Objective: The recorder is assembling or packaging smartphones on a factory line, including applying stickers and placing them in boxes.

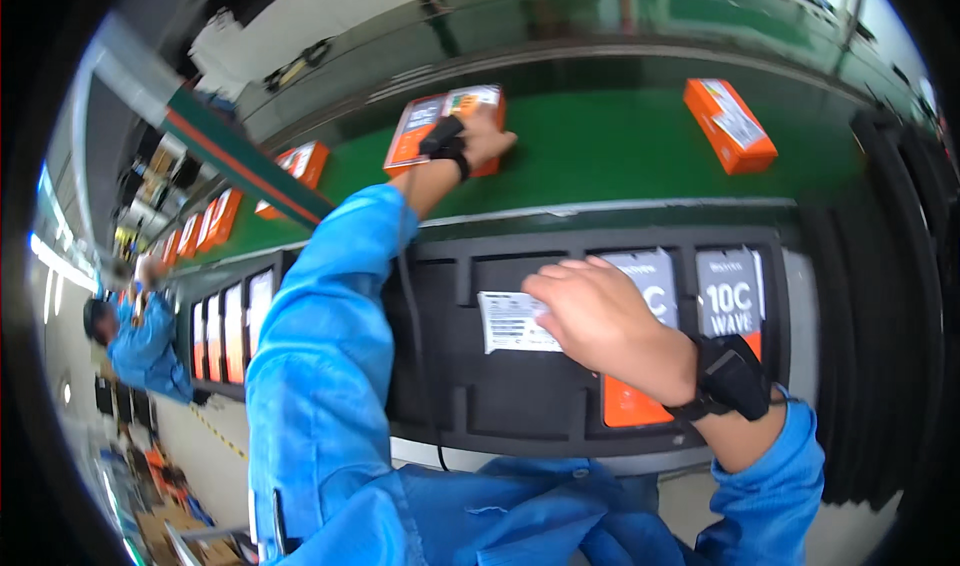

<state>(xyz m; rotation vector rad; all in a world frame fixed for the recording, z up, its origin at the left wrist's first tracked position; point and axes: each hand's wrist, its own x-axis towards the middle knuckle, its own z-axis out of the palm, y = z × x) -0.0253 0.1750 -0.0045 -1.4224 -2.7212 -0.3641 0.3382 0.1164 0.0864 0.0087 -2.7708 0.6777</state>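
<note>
The right hand (600, 306) pinches a white label (512, 324) while the left hand (484, 141) touches an orange box (418, 126), grip unclear from here.

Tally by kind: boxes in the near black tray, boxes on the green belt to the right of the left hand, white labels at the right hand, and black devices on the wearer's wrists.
Tray boxes: 2 (partly covered box, right-end box)
Belt box: 1
White label: 1
Wrist devices: 2 (left device, right device)
Total: 6
</note>
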